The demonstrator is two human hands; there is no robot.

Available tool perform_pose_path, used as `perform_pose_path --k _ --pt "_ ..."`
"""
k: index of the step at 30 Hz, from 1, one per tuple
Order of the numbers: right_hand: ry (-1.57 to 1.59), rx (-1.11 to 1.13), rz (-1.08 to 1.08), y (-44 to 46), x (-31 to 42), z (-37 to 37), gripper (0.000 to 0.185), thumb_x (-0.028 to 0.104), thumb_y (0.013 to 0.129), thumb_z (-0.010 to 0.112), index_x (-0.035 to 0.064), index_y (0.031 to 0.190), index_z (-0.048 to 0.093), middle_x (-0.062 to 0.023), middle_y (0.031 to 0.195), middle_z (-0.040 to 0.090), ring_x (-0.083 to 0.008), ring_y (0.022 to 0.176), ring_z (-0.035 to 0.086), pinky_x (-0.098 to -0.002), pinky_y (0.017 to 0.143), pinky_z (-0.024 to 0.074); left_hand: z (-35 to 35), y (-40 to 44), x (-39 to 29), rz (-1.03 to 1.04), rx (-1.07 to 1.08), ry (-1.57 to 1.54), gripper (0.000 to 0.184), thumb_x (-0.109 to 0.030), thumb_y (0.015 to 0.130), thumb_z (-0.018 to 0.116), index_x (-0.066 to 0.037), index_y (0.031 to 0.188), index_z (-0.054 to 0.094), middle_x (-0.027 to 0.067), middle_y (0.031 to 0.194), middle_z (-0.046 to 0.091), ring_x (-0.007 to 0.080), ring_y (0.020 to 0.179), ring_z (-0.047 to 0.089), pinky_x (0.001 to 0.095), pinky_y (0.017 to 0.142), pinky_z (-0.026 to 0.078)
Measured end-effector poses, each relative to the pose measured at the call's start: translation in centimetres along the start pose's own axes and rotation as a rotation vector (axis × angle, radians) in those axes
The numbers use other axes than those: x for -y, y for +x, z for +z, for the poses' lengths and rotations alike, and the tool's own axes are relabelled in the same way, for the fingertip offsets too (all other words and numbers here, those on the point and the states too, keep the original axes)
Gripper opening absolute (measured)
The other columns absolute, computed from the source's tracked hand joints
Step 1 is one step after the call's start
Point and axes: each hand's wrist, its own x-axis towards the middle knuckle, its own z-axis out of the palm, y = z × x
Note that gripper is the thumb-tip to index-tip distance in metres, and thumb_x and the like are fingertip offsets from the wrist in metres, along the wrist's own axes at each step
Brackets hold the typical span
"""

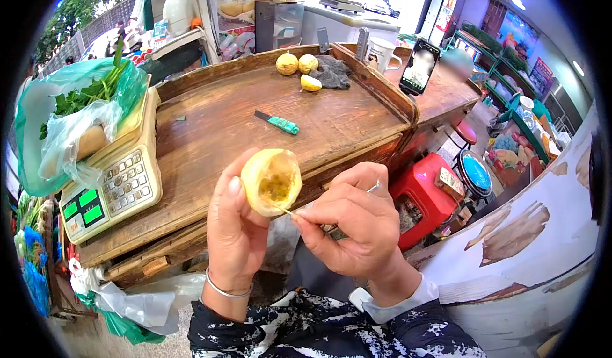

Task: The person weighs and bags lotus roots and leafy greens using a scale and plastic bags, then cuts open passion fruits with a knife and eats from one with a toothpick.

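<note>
My left hand [236, 214] is closed around a yellow passion fruit [254, 173], cut open at the top with its hollow, pulpy inside facing me. My right hand [354, 221] pinches a thin toothpick [285, 210] whose tip reaches the fruit's lower rim; whether it goes inside I cannot tell. Beyond my hands, a small knife with a green handle [282, 125] lies on the wooden table [217, 116]. Farther back are two whole yellow fruits [287, 64] and a cut yellow piece [310, 83], beside a dark grey cloth [330, 72].
At the left stands a digital scale [124, 183] carrying a green plastic bag [32, 125] with leafy greens. A phone [420, 67] and a white mug [380, 53] are at the back right. A red plastic stool [430, 189] stands right of the table.
</note>
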Motion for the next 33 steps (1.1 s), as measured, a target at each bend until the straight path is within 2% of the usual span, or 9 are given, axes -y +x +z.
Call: perform_pose_path --k 7,11,15,18,19,23,25,31,33 --pt "0.083 -0.046 0.035 0.5 -0.1 -2.2 0.012 0.005 0.064 0.073 0.0092 0.070 0.063 -0.0010 0.062 0.058 -0.0202 0.062 0.054 -0.0317 0.069 0.0358 0.6 -1.0 -0.7 -0.009 -0.084 0.021 0.047 -0.038 0.096 0.036 -0.006 0.129 0.040 0.0099 0.117 0.055 0.0188 0.096 0.059 0.0319 0.068 0.055" --pt "0.093 -0.106 -0.039 0.6 1.1 -4.1 0.017 0.007 0.060 0.075 0.0099 0.072 0.065 0.0005 0.060 0.056 -0.0182 0.058 0.049 -0.0341 0.062 0.0345 2.8 -2.8 -2.3 -0.014 0.030 0.213 0.067 -0.052 0.088 0.048 0.003 0.126 0.038 0.0179 0.116 0.054 0.0259 0.104 0.057 0.0405 0.089 0.048" --pt "0.087 0.132 -0.219 1.6 2.0 -6.5 0.019 0.012 0.057 0.078 0.0107 0.071 0.065 0.0054 0.061 0.055 -0.0141 0.058 0.048 -0.0348 0.065 0.0330 3.7 -4.9 -3.4 -0.055 0.119 0.101 0.067 -0.050 0.081 0.062 0.005 0.114 0.042 0.0295 0.105 0.057 0.0357 0.098 0.059 0.0477 0.084 0.050" --pt "0.143 0.026 -0.258 1.4 3.1 -6.2 0.013 0.024 0.078 0.065 0.0210 0.072 0.054 0.0121 0.062 0.044 -0.0071 0.062 0.040 -0.0309 0.069 0.0312 3.0 -6.7 -3.0 0.076 0.121 -0.006 0.060 -0.049 0.083 0.059 0.005 0.105 0.044 0.0383 0.096 0.054 0.0404 0.088 0.062 0.0461 0.075 0.055" --pt "0.217 0.108 -0.195 1.3 3.8 -6.9 0.013 0.027 0.080 0.064 0.0219 0.077 0.052 0.0123 0.065 0.044 -0.0075 0.066 0.040 -0.0336 0.076 0.0305 3.6 -7.1 -3.0 0.107 0.118 -0.067 0.060 -0.052 0.085 0.054 0.004 0.103 0.044 0.0391 0.093 0.054 0.0420 0.086 0.062 0.0439 0.074 0.055" --pt "0.131 -0.158 -0.354 1.4 3.7 -6.4 0.012 0.023 0.076 0.069 0.0211 0.073 0.057 0.0120 0.063 0.047 -0.0080 0.059 0.042 -0.0335 0.072 0.0325 4.5 -7.2 -3.6 0.140 0.282 -0.264 0.071 -0.037 0.067 0.078 0.010 0.109 0.045 0.0304 0.100 0.057 0.0352 0.092 0.063 0.0434 0.076 0.055" --pt "0.209 -0.012 -0.345 1.4 3.8 -7.1 0.012 0.022 0.075 0.069 0.0212 0.073 0.057 0.0119 0.063 0.047 -0.0080 0.059 0.042 -0.0334 0.072 0.0325 5.3 -8.0 -5.1 -0.017 0.163 -0.065 0.062 -0.055 0.087 0.049 0.004 0.103 0.045 0.0384 0.093 0.054 0.0419 0.082 0.062 0.0409 0.073 0.055" --pt "0.289 0.115 -0.331 1.9 4.3 -7.9 0.013 0.021 0.074 0.071 0.0213 0.073 0.058 0.0119 0.063 0.048 -0.0078 0.059 0.042 -0.0333 0.072 0.0323 5.1 -8.2 -4.6 -0.025 0.254 -0.028 0.064 -0.059 0.088 0.042 0.004 0.104 0.045 0.0422 0.092 0.052 0.0430 0.081 0.062 0.0399 0.072 0.054" --pt "0.300 0.129 -0.339 2.0 4.3 -8.2 0.013 0.020 0.073 0.071 0.0214 0.073 0.058 0.0119 0.063 0.048 -0.0078 0.059 0.043 -0.0333 0.072 0.0322 5.5 -8.0 -2.8 0.090 0.249 -0.318 0.067 -0.043 0.073 0.068 0.009 0.107 0.045 0.0351 0.096 0.056 0.0377 0.087 0.063 0.0413 0.074 0.055"
